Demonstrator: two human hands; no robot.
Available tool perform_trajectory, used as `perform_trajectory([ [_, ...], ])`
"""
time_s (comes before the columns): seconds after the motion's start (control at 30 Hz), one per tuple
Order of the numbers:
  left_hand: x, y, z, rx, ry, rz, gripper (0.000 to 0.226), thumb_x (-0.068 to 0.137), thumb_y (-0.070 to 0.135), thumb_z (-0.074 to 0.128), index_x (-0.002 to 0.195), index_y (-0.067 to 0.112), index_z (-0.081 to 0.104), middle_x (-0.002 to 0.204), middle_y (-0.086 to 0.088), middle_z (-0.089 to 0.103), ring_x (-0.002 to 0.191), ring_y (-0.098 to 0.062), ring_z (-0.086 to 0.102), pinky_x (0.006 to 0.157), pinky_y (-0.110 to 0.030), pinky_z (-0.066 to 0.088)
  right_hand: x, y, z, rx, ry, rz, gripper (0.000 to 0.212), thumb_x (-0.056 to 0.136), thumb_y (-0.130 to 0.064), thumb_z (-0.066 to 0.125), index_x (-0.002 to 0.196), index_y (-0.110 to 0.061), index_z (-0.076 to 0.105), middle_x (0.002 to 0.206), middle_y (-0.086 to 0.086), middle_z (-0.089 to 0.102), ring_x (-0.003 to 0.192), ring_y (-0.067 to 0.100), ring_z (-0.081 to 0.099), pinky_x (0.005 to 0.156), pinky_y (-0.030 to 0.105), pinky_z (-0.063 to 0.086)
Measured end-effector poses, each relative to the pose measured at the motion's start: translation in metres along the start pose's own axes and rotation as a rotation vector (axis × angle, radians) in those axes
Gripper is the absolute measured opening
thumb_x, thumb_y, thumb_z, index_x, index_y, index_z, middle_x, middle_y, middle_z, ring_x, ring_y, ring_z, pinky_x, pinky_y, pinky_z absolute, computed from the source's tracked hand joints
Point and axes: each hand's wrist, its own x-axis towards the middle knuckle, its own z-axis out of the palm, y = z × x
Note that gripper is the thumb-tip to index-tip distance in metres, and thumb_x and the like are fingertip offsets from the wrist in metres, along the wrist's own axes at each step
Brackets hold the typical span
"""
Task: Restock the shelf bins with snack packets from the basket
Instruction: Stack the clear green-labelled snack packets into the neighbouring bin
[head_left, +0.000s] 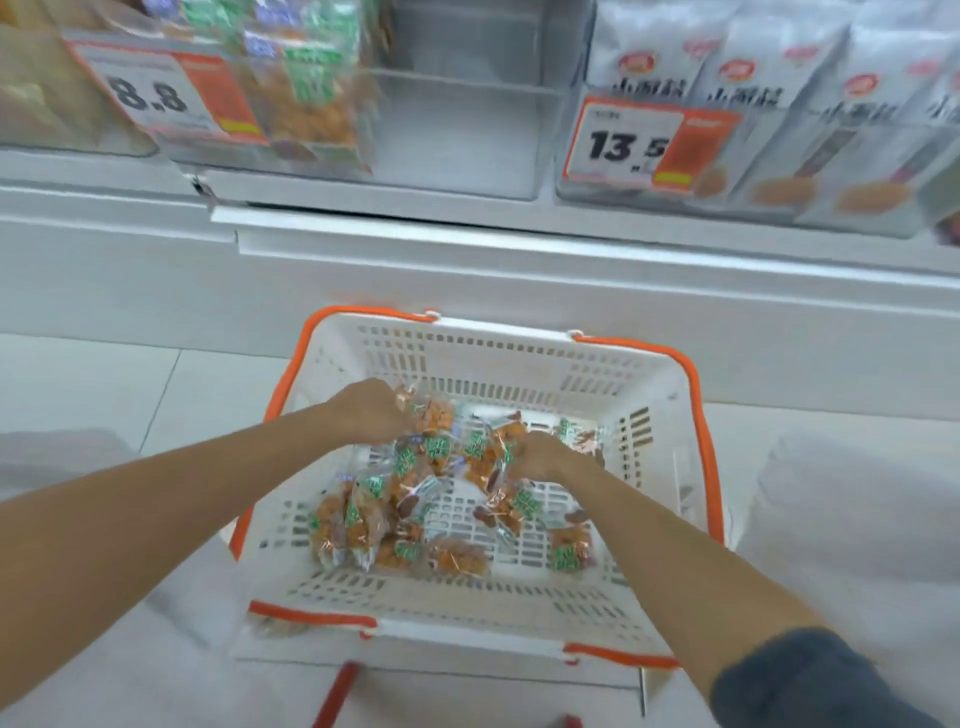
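Observation:
A white slatted basket (498, 358) with orange handles stands on the floor in front of the shelf. Several clear snack packets (415, 525) with orange contents and green labels lie inside it. My left hand (371, 410) is curled round packets at the far left of the pile. Over on the pile's right side, my right hand (540, 457) grips more packets. Above, a clear shelf bin (457, 140) holds the same packets (306, 88) in its left part, behind an 8.8 price tag.
To the right, a second clear bin (769, 171) holds white packets behind a 13.5 price tag. A white shelf ledge (519, 244) juts out above the basket. Pale floor tiles (104, 384) lie to the left.

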Motion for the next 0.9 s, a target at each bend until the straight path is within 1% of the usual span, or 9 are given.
perform_trajectory([
  [0.1, 0.006, -0.004, 0.008, 0.000, -0.025, -0.030, 0.035, 0.095, 0.029, 0.054, 0.070, 0.006, 0.060, 0.078, -0.011, 0.063, 0.072, -0.022, 0.058, 0.070, -0.030, 0.049, 0.021, 0.013, 0.046, 0.131, -0.022, 0.082, 0.055, 0.080, -0.035, 0.075, 0.125, -0.007, 0.059, 0.130, 0.017, 0.058, 0.116, 0.032, 0.058, 0.094, 0.039, 0.050],
  [0.17, 0.008, -0.001, 0.012, 0.024, -0.047, -0.026, 0.031, 0.096, 0.024, 0.052, 0.073, 0.005, 0.057, 0.079, -0.012, 0.063, 0.073, -0.023, 0.058, 0.071, -0.031, 0.051, 0.029, 0.019, 0.076, 0.079, 0.083, 0.085, 0.064, 0.075, -0.048, 0.074, 0.125, -0.013, 0.055, 0.130, 0.012, 0.054, 0.115, 0.032, 0.055, 0.093, 0.042, 0.048],
  [0.27, 0.011, 0.000, 0.018, 0.010, -0.063, -0.004, 0.021, 0.094, 0.018, 0.051, 0.079, 0.005, 0.056, 0.081, -0.012, 0.060, 0.074, -0.023, 0.057, 0.081, -0.036, 0.053, 0.035, 0.020, 0.099, -0.074, 0.239, 0.054, 0.073, 0.081, -0.044, 0.072, 0.134, -0.013, 0.034, 0.131, 0.017, 0.043, 0.116, 0.033, 0.050, 0.091, 0.044, 0.048],
  [0.43, 0.011, -0.006, 0.027, -0.011, -0.090, -0.007, 0.022, 0.095, 0.021, 0.050, 0.078, 0.007, 0.054, 0.083, -0.012, 0.053, 0.075, -0.022, 0.052, 0.075, -0.035, 0.050, 0.037, 0.028, 0.108, 0.032, 0.349, 0.161, 0.107, 0.077, -0.059, 0.071, 0.151, -0.009, 0.013, 0.153, 0.018, 0.026, 0.141, 0.035, 0.028, 0.113, 0.048, 0.025],
  [0.57, 0.010, -0.008, 0.028, -0.031, -0.100, -0.012, 0.021, 0.095, 0.021, 0.051, 0.080, 0.007, 0.054, 0.084, -0.011, 0.056, 0.077, -0.022, 0.054, 0.082, -0.037, 0.054, 0.040, 0.040, 0.104, -0.063, 0.383, 0.214, 0.088, 0.080, -0.054, 0.071, 0.140, -0.003, 0.032, 0.129, 0.013, 0.053, 0.120, 0.028, 0.051, 0.103, 0.040, 0.042],
  [0.67, 0.007, -0.006, 0.024, -0.024, -0.101, 0.003, 0.020, 0.094, 0.020, 0.054, 0.079, 0.007, 0.057, 0.084, -0.012, 0.058, 0.076, -0.023, 0.055, 0.075, -0.032, 0.050, 0.034, 0.034, 0.090, -0.036, 0.235, 0.170, 0.036, 0.082, -0.030, 0.073, 0.106, -0.007, 0.059, 0.091, 0.003, 0.062, 0.079, 0.015, 0.063, 0.070, 0.027, 0.055],
  [0.73, 0.003, -0.002, 0.019, -0.024, -0.103, 0.024, 0.021, 0.093, 0.018, 0.056, 0.076, 0.005, 0.059, 0.084, -0.013, 0.061, 0.076, -0.023, 0.057, 0.072, -0.030, 0.050, 0.020, 0.021, 0.069, -0.042, 0.150, 0.092, 0.022, 0.084, -0.015, 0.069, 0.100, -0.007, 0.057, 0.083, 0.001, 0.055, 0.071, 0.014, 0.057, 0.054, 0.022, 0.046],
  [0.83, -0.004, 0.009, 0.004, -0.066, -0.098, 0.085, 0.018, 0.088, 0.016, 0.065, 0.085, -0.002, 0.067, 0.092, -0.014, 0.064, 0.077, -0.024, 0.058, 0.067, -0.030, 0.049, -0.015, -0.008, 0.021, 0.080, 0.098, -0.057, 0.046, 0.084, -0.014, 0.073, 0.124, -0.003, 0.055, 0.116, 0.009, 0.057, 0.101, 0.024, 0.058, 0.068, 0.025, 0.048],
  [0.9, -0.015, 0.017, -0.010, -0.110, -0.128, 0.141, 0.038, 0.083, 0.022, 0.075, 0.113, 0.002, 0.063, 0.108, -0.009, 0.060, 0.089, -0.022, 0.057, 0.072, -0.028, 0.048, -0.047, -0.033, -0.016, 0.202, 0.085, -0.158, 0.074, 0.084, -0.017, 0.076, 0.145, -0.001, 0.038, 0.132, 0.011, 0.052, 0.102, 0.023, 0.062, 0.074, 0.025, 0.050],
])
